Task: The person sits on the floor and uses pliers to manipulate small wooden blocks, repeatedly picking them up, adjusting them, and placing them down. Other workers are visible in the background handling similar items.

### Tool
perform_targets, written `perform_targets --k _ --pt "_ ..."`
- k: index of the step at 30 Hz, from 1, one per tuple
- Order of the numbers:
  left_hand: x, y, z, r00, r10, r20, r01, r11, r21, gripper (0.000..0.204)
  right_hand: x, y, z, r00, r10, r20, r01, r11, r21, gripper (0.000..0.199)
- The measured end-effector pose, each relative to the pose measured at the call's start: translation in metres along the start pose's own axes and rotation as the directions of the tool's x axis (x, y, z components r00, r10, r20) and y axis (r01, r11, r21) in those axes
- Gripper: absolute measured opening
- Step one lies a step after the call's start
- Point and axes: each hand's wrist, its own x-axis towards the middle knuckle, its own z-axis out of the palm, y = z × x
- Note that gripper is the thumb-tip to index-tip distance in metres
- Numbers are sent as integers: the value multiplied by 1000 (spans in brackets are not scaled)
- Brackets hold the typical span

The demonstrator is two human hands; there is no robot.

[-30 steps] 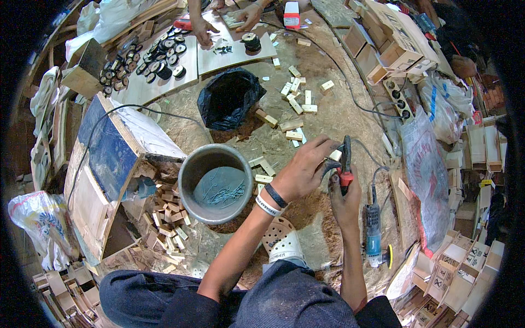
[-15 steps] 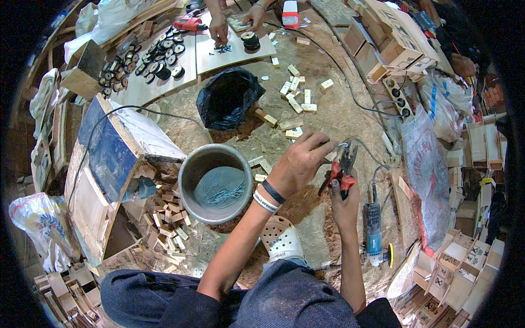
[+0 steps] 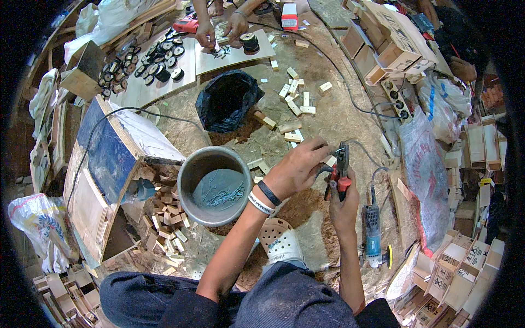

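Note:
My right hand (image 3: 344,209) grips a pair of pliers (image 3: 342,158) with red and dark handles. The pliers point away from me, their jaws close together at the end of a thin pale wire (image 3: 338,150). Just left of the jaws, my left hand (image 3: 296,168) pinches that wire between its fingertips; most of it is hidden by the fingers. A grey bucket (image 3: 187,210) stands left of my left forearm, with several thin bluish wire pieces (image 3: 227,192) lying at its bottom.
A black plastic bag (image 3: 208,109) stands open beyond the bucket. Small wooden blocks (image 3: 294,106) lie scattered ahead. A corded power tool (image 3: 373,232) is at my right. Across from me, a co-worker's hands (image 3: 206,34) handle small parts on a board beside dark spools (image 3: 164,54).
The pliers' jaws, apart earlier, have come together at the wire, and the handles are closer. My left hand has shifted slightly. The co-worker's hands have moved a little left.

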Motion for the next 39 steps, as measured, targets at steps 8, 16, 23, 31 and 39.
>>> perform_targets --k 8,16,23,31,39 --pt "-2 6 3 998 -50 -33 50 999 -9 48 3 3 3 998 -59 -21 56 992 -115 37" --pt "1 7 4 995 -22 -92 25 999 34 45 9 19 1 991 -137 -4 137 990 -19 33" --pt "-11 -18 16 987 9 -160 26 976 214 35 2 48 0 960 266 -86 -236 937 259 36" --pt "9 -72 4 892 -413 -183 447 865 227 16 -20 56 -5 940 338 -38 -300 876 378 36" --pt "14 -118 23 865 -490 -113 475 723 502 36 -19 61 1 947 320 5 -307 905 296 32"
